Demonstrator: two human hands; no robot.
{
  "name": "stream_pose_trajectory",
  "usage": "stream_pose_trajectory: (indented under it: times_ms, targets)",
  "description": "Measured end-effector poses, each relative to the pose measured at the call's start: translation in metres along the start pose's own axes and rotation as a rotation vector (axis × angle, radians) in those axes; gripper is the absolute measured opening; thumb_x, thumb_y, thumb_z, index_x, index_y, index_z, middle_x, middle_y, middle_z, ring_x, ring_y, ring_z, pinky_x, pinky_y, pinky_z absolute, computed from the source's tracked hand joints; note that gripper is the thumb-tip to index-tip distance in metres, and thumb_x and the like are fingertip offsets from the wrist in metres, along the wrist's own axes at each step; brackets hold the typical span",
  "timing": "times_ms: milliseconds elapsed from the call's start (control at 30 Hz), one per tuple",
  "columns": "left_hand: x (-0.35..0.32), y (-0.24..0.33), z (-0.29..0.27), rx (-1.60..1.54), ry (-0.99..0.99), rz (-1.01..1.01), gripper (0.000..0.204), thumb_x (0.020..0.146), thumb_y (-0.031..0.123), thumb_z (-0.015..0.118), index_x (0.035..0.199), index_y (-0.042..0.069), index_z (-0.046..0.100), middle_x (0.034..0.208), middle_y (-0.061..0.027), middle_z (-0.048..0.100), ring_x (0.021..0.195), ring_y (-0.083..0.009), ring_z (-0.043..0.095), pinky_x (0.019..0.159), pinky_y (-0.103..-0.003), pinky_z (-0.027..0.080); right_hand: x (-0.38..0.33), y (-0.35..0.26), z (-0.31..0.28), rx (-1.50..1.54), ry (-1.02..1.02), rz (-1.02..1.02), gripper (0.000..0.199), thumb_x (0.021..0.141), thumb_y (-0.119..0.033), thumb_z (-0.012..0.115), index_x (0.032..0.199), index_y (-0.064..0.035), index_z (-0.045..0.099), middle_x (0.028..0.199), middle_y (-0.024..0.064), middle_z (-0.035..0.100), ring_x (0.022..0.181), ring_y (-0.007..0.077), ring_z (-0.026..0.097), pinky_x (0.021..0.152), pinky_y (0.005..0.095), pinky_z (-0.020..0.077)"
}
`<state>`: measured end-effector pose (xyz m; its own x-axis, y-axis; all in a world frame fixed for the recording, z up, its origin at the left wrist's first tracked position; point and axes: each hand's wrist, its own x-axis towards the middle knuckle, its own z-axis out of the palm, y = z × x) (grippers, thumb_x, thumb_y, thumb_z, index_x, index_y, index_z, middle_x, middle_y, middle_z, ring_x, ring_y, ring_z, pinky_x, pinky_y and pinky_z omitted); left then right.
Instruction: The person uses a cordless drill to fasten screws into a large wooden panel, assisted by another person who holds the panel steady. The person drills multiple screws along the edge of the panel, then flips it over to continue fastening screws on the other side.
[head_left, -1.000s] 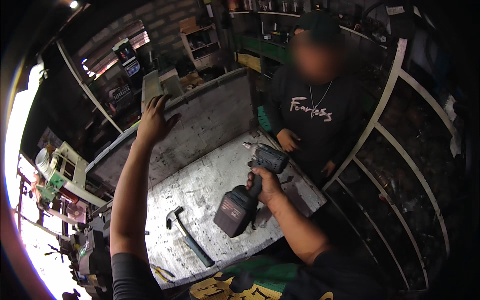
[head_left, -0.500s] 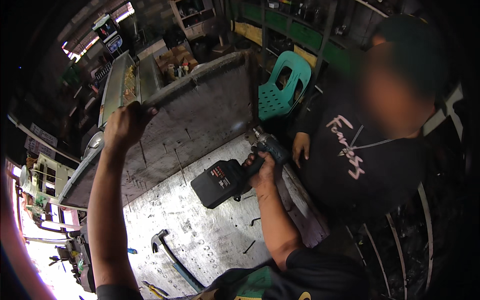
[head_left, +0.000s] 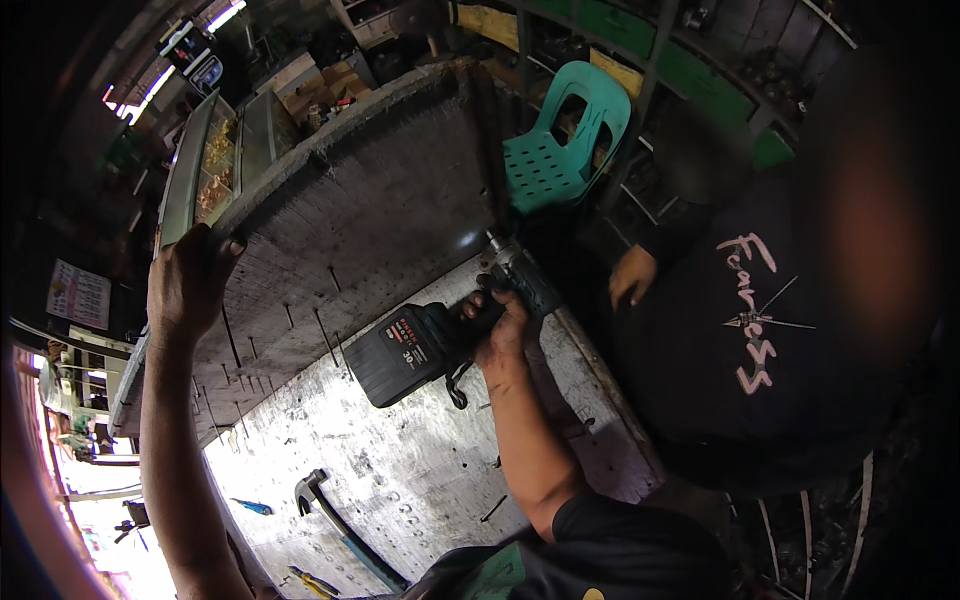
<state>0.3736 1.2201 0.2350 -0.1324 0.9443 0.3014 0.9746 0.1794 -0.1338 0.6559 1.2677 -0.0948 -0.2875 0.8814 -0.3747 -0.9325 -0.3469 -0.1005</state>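
My left hand (head_left: 188,285) is closed over the upper edge of a dark, worn board (head_left: 370,185), which stands tilted on a metal-topped bench (head_left: 400,450). Several long nails or screws (head_left: 327,335) stick out of the board's face. In my right hand (head_left: 503,325) is a black cordless drill (head_left: 525,275), held by its grip with the bulky battery (head_left: 398,355) toward the left. The drill's nose points at the board's lower right corner, with a light spot beside it. Whether the tip touches the board cannot be made out.
A claw hammer (head_left: 345,530), yellow-handled pliers (head_left: 315,582) and a small blue tool (head_left: 252,507) lie on the bench. Beyond the board stands a green plastic chair (head_left: 565,140). Close on the right is another person in a black shirt (head_left: 740,330), one hand (head_left: 632,275) lowered.
The board and my left hand on it appear farther left in the picture, and the drill slightly up and left. The other person appears farther right. Both my grips are unchanged.
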Motion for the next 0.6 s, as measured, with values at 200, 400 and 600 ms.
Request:
stream_pose_trajectory:
  times_ms: [200, 400, 600]
  targets:
    - [-0.002, -0.002, 0.004, -0.012, 0.040, -0.003, 0.050, 0.097, 0.052, 0.073, 0.092, 0.003, 0.065, 0.078, -0.0208, 0.069, 0.080, -0.0438, 0.071, 0.070, -0.050, 0.054, 0.003, 0.004, 0.000, 0.004, -0.003, -0.012, 0.022, 0.088, -0.026, 0.067, 0.104, -0.0117, 0.064, 0.075, 0.0030, 0.058, 0.069, 0.0222, 0.058, 0.069, 0.0398, 0.0519]
    - [-0.003, -0.004, 0.005, -0.031, 0.079, 0.059, 0.042, 0.097, 0.043, 0.076, 0.089, 0.003, 0.065, 0.073, -0.0193, 0.068, 0.073, -0.0428, 0.071, 0.065, -0.048, 0.054, 0.004, 0.011, 0.005, 0.005, 0.018, -0.029, 0.014, 0.089, -0.024, 0.066, 0.096, -0.0145, 0.060, 0.075, 0.0024, 0.058, 0.068, 0.0206, 0.057, 0.067, 0.0382, 0.0506]
    - [-0.007, -0.002, -0.001, -0.065, 0.037, 0.053, 0.038, 0.096, 0.040, 0.077, 0.090, 0.004, 0.066, 0.074, -0.0194, 0.068, 0.073, -0.0422, 0.071, 0.065, -0.048, 0.054, -0.002, 0.017, 0.003, -0.009, 0.005, -0.032, 0.012, 0.089, -0.024, 0.065, 0.096, -0.0151, 0.060, 0.077, 0.0006, 0.058, 0.068, 0.0193, 0.056, 0.068, 0.0367, 0.0500]
